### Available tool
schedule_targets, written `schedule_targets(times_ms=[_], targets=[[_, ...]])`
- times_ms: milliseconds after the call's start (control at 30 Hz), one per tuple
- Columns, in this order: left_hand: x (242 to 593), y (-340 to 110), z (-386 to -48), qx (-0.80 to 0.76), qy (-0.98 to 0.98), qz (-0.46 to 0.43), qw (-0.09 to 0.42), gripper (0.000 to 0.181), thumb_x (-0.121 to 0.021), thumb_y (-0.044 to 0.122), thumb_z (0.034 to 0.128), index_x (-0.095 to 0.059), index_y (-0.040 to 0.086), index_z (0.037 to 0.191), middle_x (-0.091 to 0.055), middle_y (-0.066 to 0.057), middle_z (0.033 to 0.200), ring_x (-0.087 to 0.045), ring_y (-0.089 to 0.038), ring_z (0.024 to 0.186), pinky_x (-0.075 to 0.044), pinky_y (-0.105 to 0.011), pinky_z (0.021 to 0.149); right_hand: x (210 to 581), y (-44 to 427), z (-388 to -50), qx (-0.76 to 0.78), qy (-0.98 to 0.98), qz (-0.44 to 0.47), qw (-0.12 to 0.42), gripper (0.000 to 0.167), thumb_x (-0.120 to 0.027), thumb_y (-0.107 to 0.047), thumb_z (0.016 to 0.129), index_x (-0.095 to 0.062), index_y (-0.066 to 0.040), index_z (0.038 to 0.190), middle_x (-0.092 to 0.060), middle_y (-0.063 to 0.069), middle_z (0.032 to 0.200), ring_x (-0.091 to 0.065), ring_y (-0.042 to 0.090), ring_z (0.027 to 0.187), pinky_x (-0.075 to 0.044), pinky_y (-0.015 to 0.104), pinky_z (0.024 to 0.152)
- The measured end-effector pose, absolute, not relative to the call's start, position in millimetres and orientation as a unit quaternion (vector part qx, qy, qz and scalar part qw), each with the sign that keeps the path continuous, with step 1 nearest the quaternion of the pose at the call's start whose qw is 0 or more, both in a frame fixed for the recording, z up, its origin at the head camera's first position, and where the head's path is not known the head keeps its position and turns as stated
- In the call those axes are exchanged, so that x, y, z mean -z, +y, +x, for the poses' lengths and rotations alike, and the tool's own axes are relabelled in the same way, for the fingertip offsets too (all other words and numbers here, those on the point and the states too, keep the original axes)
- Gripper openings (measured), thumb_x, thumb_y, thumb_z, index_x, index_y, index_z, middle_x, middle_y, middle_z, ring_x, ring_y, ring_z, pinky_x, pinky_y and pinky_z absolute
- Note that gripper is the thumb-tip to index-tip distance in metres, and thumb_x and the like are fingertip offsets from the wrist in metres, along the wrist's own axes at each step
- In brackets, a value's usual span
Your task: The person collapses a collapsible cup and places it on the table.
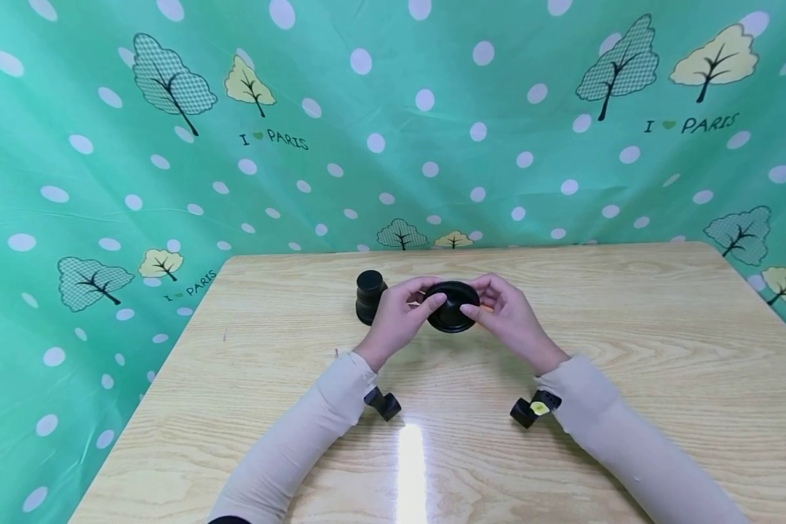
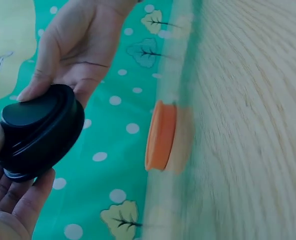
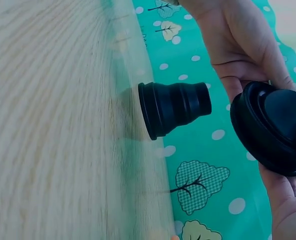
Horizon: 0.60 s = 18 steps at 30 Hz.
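Both hands hold a black collapsible cup (image 1: 453, 322), squashed to a flat disc with a raised round base facing the person. My left hand (image 1: 399, 314) grips its left rim, thumb on the face and fingers behind. From the opposite side my right hand (image 1: 512, 320) pinches the right rim in the same way. The left wrist view shows the collapsed cup (image 2: 48, 135) tilted, held in the air above the table. Another black cup (image 1: 370, 297), drawn out to full height, stands upside down left of the left hand; its stepped wall (image 3: 172, 110) shows in the right wrist view.
A flat orange disc (image 2: 161, 136), like a collapsed cup, lies on the table behind the right hand. The wooden table (image 1: 661, 349) ends at a green dotted curtain (image 1: 340, 189). Small black cameras (image 1: 386, 405) are strapped to both wrists.
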<state>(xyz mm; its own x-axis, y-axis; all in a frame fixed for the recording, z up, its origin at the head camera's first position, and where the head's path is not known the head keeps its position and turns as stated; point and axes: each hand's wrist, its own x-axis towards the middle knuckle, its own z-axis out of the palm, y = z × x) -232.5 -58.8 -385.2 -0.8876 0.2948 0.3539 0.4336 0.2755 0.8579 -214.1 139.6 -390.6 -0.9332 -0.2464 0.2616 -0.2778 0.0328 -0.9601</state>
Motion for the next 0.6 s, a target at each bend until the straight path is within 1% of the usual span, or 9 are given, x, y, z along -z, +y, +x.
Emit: schedule_targets(times_ms=[100, 200, 367, 467, 600], targets=[[386.6, -59.1, -234.6, 0.573, -0.792, -0.207, 0.035, 0.027, -0.066, 0.020, 0.0898, -0.068, 0.004, 0.112, -0.069, -0.009, 0.100, -0.066, -0.015, 0.083, -0.053, -0.022, 0.069, 389.5, 140.7, -213.6, -0.669, -0.719, 0.188, 0.008, 0.029, -0.066, -0.005, 0.088, -0.053, 0.004, 0.112, -0.062, 0.005, 0.103, -0.064, 0.012, 0.094, -0.055, 0.024, 0.073], [386.8, -59.5, -235.7, 0.594, -0.781, -0.192, 0.009, 0.029, -0.066, 0.020, 0.0895, -0.067, 0.003, 0.113, -0.070, -0.010, 0.100, -0.066, -0.014, 0.086, -0.054, -0.024, 0.076, 388.9, 142.0, -213.7, -0.664, -0.723, 0.191, 0.007, 0.030, -0.066, -0.006, 0.088, -0.054, 0.003, 0.114, -0.062, 0.005, 0.104, -0.064, 0.012, 0.093, -0.055, 0.024, 0.070], [384.1, -61.1, -235.2, 0.619, -0.764, -0.180, -0.035, 0.031, -0.068, 0.022, 0.0882, -0.067, 0.006, 0.115, -0.070, -0.009, 0.102, -0.065, -0.014, 0.087, -0.053, -0.025, 0.078, 387.7, 144.7, -214.8, -0.659, -0.731, 0.179, 0.002, 0.032, -0.067, -0.008, 0.088, -0.055, 0.002, 0.116, -0.063, 0.002, 0.102, -0.064, 0.011, 0.091, -0.055, 0.024, 0.064], [382.2, -62.3, -234.5, 0.620, -0.763, -0.177, -0.054, 0.032, -0.070, 0.023, 0.0867, -0.068, 0.008, 0.115, -0.070, -0.006, 0.105, -0.066, -0.014, 0.089, -0.054, -0.027, 0.079, 387.7, 146.2, -215.5, -0.660, -0.731, 0.170, -0.007, 0.033, -0.067, -0.009, 0.088, -0.055, 0.002, 0.116, -0.063, 0.001, 0.102, -0.064, 0.010, 0.092, -0.055, 0.024, 0.065], [379.9, -63.8, -234.2, 0.618, -0.762, -0.175, -0.075, 0.032, -0.071, 0.024, 0.0856, -0.069, 0.009, 0.114, -0.070, -0.004, 0.106, -0.066, -0.014, 0.091, -0.053, -0.027, 0.081, 388.3, 147.4, -215.9, -0.656, -0.735, 0.168, -0.009, 0.033, -0.068, -0.009, 0.087, -0.056, 0.003, 0.116, -0.063, 0.002, 0.102, -0.064, 0.011, 0.093, -0.056, 0.028, 0.067]])
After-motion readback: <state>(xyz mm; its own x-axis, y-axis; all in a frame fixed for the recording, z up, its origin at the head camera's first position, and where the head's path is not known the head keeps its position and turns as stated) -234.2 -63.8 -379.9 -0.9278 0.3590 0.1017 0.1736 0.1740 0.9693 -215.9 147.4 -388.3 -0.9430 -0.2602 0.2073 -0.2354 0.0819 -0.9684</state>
